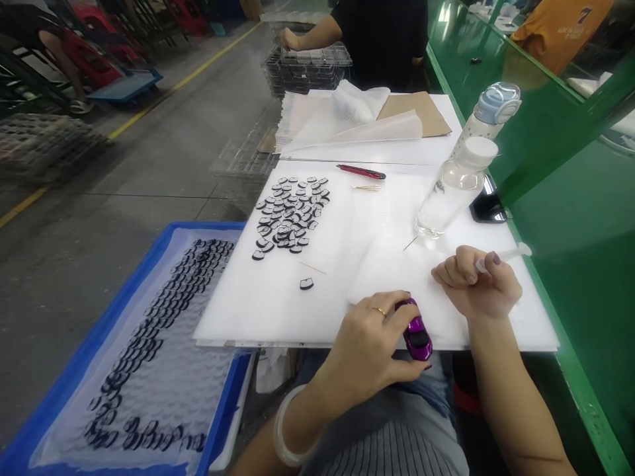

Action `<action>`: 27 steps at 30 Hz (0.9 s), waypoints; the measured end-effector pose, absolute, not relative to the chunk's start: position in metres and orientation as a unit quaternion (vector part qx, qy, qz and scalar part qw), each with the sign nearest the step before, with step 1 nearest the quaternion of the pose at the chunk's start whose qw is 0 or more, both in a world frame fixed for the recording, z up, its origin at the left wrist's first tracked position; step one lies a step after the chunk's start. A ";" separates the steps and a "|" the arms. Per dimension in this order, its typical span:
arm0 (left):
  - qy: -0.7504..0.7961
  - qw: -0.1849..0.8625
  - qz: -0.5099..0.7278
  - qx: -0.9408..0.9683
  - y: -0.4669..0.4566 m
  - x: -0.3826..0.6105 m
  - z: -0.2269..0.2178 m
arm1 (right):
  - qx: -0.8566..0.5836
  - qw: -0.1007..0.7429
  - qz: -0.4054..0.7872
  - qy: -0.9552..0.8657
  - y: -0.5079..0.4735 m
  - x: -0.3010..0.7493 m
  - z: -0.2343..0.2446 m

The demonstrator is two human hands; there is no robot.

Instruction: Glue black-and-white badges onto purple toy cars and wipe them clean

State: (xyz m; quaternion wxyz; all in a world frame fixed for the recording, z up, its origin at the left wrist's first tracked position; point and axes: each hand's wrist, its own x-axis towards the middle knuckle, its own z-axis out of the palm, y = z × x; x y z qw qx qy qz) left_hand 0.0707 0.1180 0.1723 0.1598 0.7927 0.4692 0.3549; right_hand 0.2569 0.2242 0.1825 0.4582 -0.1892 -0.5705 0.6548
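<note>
My left hand (370, 347), with a ring and a white bangle, grips a small purple toy car (417, 337) between thumb and fingers at the front edge of the white work surface. To the right, my right hand (479, 281) is closed around a translucent plastic syringe (510, 253), its flanged end sticking out past the thumb. A single black-rimmed piece (306, 283) lies ahead of my left hand, close to a thin wooden stick (313, 268). Farther off, many similar small pieces (292, 211) are spread in a cluster. A short dark needle-like item (410, 243) rests near the bottle's base.
A clear bottle (449, 192), a blue-lidded bottle (489, 112) and a phone (489, 201) stand or lie on the right. A red cutter knife (361, 172) is farther back. A blue tray (163, 251) of dark pieces sits left. Another person (384, 39) stands ahead.
</note>
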 end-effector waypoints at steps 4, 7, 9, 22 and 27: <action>0.477 0.234 0.396 0.749 0.132 0.060 0.176 | -0.164 0.468 0.655 -0.570 0.225 0.259 0.180; 0.508 0.254 0.433 0.700 0.144 0.047 0.179 | -0.158 0.471 0.661 -0.563 0.223 0.257 0.178; 0.519 0.287 0.447 0.669 0.144 0.043 0.179 | -0.156 0.467 0.670 -0.556 0.220 0.253 0.179; 0.504 0.142 0.365 0.770 0.117 0.071 0.174 | -0.190 0.482 0.676 -0.524 0.215 0.248 0.175; 0.511 0.137 0.393 0.752 0.119 0.070 0.167 | -0.231 0.566 0.623 -0.488 0.216 0.261 0.183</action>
